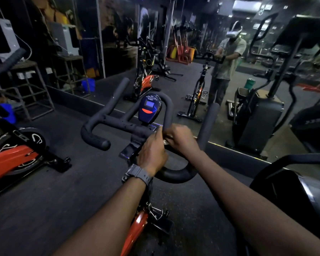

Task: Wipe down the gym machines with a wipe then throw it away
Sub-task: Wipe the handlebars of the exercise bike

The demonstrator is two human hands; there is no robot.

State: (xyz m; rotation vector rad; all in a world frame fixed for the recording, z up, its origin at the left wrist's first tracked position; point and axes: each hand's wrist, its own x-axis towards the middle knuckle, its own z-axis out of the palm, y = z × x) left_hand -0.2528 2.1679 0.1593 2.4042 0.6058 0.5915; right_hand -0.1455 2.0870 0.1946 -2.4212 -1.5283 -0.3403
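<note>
In front of a wall mirror on the dark rubber gym floor (44, 209), a person stands over an orange-framed spin bike with black foam-padded handlebars (118, 124). The head view shows both bare forearms reaching forward to the middle of the bars, just below the bike's oval blue console with a small lit screen (149, 108). The left hand (152, 154), a dark grey watch (137, 173) on its wrist, has its fingers curled down over the bar's centre clamp. The right hand (183, 138) sits just beside it, touching it, fingers curled round the right-hand loop of the bar. Between the two hands a small pale scrap shows, seemingly the white wipe (166, 140), pressed against the bar; which hand pinches it cannot be told, as most of it is hidden. A second orange spin bike (13, 159) stands to the left, a black elliptical machine (260, 115) to the right, and the mirror (174, 52) reflects the person gripping the bars.
</note>
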